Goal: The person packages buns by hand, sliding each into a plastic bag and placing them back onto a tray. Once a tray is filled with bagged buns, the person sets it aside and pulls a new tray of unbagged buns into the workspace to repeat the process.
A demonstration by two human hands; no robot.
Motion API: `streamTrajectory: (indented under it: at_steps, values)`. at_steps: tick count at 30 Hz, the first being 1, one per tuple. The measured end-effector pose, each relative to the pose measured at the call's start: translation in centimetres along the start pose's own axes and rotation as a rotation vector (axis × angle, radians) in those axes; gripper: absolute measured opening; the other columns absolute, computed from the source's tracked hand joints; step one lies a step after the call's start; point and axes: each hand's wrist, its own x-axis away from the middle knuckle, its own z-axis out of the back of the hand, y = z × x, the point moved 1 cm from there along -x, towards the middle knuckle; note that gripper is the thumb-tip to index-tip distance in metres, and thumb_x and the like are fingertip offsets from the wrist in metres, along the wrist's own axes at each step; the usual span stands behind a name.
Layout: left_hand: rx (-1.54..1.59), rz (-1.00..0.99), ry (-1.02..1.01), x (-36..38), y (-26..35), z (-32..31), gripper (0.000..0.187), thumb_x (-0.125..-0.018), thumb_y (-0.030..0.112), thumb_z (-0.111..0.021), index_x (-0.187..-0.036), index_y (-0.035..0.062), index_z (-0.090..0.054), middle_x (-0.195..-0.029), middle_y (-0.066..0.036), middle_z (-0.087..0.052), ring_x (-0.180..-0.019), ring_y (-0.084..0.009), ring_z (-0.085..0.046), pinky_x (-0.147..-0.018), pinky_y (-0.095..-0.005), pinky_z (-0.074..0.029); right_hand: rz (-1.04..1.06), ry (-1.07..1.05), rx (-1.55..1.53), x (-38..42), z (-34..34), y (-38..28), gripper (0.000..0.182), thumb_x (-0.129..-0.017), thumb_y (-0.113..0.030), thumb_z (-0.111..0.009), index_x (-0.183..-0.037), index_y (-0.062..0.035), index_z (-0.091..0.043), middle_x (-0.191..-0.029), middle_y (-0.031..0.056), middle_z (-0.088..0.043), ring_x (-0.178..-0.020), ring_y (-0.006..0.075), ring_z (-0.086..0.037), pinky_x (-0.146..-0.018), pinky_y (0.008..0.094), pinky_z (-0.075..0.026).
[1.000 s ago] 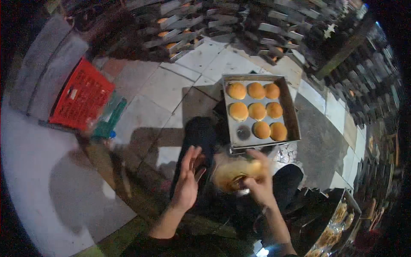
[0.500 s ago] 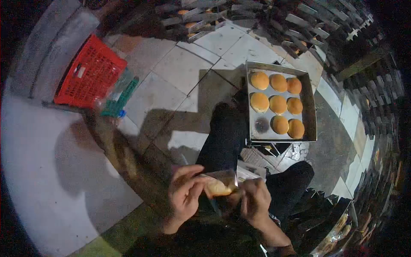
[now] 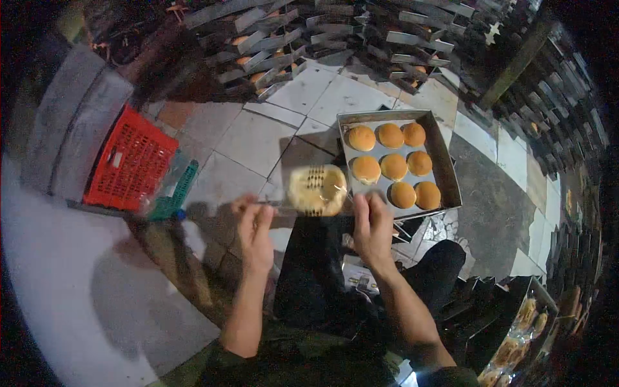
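A pale bun in a clear plastic bag with dark printed marks (image 3: 316, 190) hangs between my two hands. My left hand (image 3: 255, 232) pinches the bag's left end. On the other side, my right hand (image 3: 372, 226) has its fingers closed on the bag's right end. Just beyond my right hand, a metal tray (image 3: 451, 171) holds several round golden buns (image 3: 393, 167) in rows, with a bare spot at its near left.
A red basket (image 3: 126, 161) and a green one (image 3: 177, 193) with clear plastic stand at the left. Stacked trays (image 3: 271, 51) line the back and right. Another tray with bagged bread (image 3: 516, 342) lies at the lower right.
Both hands have risen and moved forward with the bag, which is now stretched out flat between them. The view has shifted, so the tray and baskets appear in different places.
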Motion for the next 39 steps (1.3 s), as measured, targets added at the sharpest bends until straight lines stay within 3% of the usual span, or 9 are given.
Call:
streamTrajectory:
  at_steps: [6, 9, 12, 14, 18, 24, 28, 34, 39]
  values:
    - [-0.212, 0.445, 0.0, 11.6, -4.6, 0.6, 0.021, -0.081, 0.017, -0.057, -0.074, -0.0011, -0.049, -0.095, -0.006, -0.041, -0.08, -0.0142, -0.042, -0.069, -0.0286, -0.037, -0.634, -0.194, -0.048, 10.2, 1.0, 8.4, 0.031, -0.084, -0.024, -0.055, -0.066, 0.0003, -0.051, -0.061, 0.0037, -0.051, -0.06, 0.0091, -0.041, -0.053, 0.0278, -0.037]
    - [0.206, 1.028, 0.169, 13.0, 0.1, 1.3, 0.017, -0.082, 0.017, -0.056, -0.075, 0.0014, -0.051, -0.089, -0.002, -0.046, -0.076, -0.0116, -0.042, -0.065, -0.0263, -0.037, 0.025, 0.061, 0.246, 14.0, 1.4, 4.6, 0.02, -0.076, -0.012, -0.062, -0.085, -0.0022, -0.048, -0.086, 0.0089, -0.046, -0.076, 0.0188, -0.045, -0.066, 0.0301, -0.039]
    - [0.363, 1.011, 0.162, 11.1, 6.8, 1.0, 0.017, -0.084, 0.021, -0.054, -0.083, 0.004, -0.052, -0.085, 0.0, -0.048, -0.073, -0.0096, -0.041, -0.063, -0.024, -0.037, 0.495, -0.41, 0.437, 12.0, 0.4, -0.5, 0.046, -0.059, -0.015, -0.073, -0.095, -0.0013, -0.047, -0.089, 0.0157, -0.048, -0.081, 0.0335, -0.048, -0.074, 0.0415, -0.038]
    - [0.719, 0.842, 0.372, 9.4, 8.5, 1.9, 0.018, -0.086, 0.025, -0.049, -0.086, 0.0067, -0.049, -0.084, 0.0, -0.046, -0.077, -0.011, -0.04, -0.071, -0.0257, -0.035, 0.083, -0.489, 0.23, 8.8, 1.0, 2.0, 0.051, -0.062, -0.017, -0.072, -0.103, -0.0006, -0.046, -0.094, 0.0174, -0.051, -0.089, 0.0304, -0.051, -0.078, 0.0383, -0.041]
    - [0.852, 0.436, 0.38, 6.1, 8.8, 3.3, 0.019, -0.089, 0.025, -0.042, -0.078, 0.0102, -0.044, -0.08, -0.002, -0.041, -0.079, -0.0135, -0.036, -0.073, -0.027, -0.026, -0.147, -0.147, 0.071, -0.5, 5.2, 5.8, 0.047, -0.072, -0.023, -0.068, -0.105, 0.0002, -0.044, -0.085, 0.0154, -0.055, -0.091, 0.021, -0.053, -0.074, 0.032, -0.044]
    - [0.81, 0.582, 0.254, 8.7, 4.6, 2.2, 0.014, -0.086, 0.022, -0.046, -0.08, 0.0099, -0.045, -0.078, -0.002, -0.042, -0.078, -0.0149, -0.038, -0.076, -0.0288, -0.028, -0.192, 0.16, 0.122, 3.6, 6.0, 18.4, 0.02, -0.082, -0.013, -0.047, -0.095, 0.0013, -0.051, -0.085, 0.017, -0.056, -0.079, 0.028, -0.052, -0.068, 0.0358, -0.041]
    - [0.717, 0.687, 0.206, 9.8, 1.0, -0.8, 0.018, -0.084, 0.02, -0.049, -0.076, 0.0044, -0.051, -0.075, -0.003, -0.049, -0.075, -0.013, -0.044, -0.073, -0.0288, -0.034, 0.314, -0.719, 0.926, 15.7, 4.1, 13.0, 0.042, -0.076, -0.014, -0.045, -0.117, -0.0057, -0.048, -0.119, 0.0171, -0.042, -0.113, 0.0385, -0.036, -0.094, 0.0488, -0.032]
    - [0.52, 0.656, -0.217, 8.5, 0.4, -7.9, 0.021, -0.086, 0.022, -0.049, -0.082, 0.0025, -0.057, -0.077, -0.003, -0.054, -0.076, -0.0131, -0.051, -0.074, -0.026, -0.04, 0.292, -0.878, 1.062, 16.9, 3.9, 12.1, 0.039, -0.078, -0.019, -0.047, -0.115, -0.0045, -0.047, -0.121, 0.0166, -0.04, -0.115, 0.0336, -0.036, -0.096, 0.0452, -0.029]
    - [0.493, 0.62, -0.712, 10.5, -5.2, -11.3, 0.024, -0.085, 0.024, -0.053, -0.096, 0.0023, -0.056, -0.09, -0.005, -0.057, -0.087, -0.013, -0.052, -0.08, -0.0261, -0.04, -0.481, -0.579, 0.554, 14.5, 6.2, 10.1, 0.03, -0.075, -0.019, -0.062, -0.094, 0.0015, -0.05, -0.098, 0.0209, -0.054, -0.065, 0.0351, -0.057, -0.062, 0.0405, -0.046]
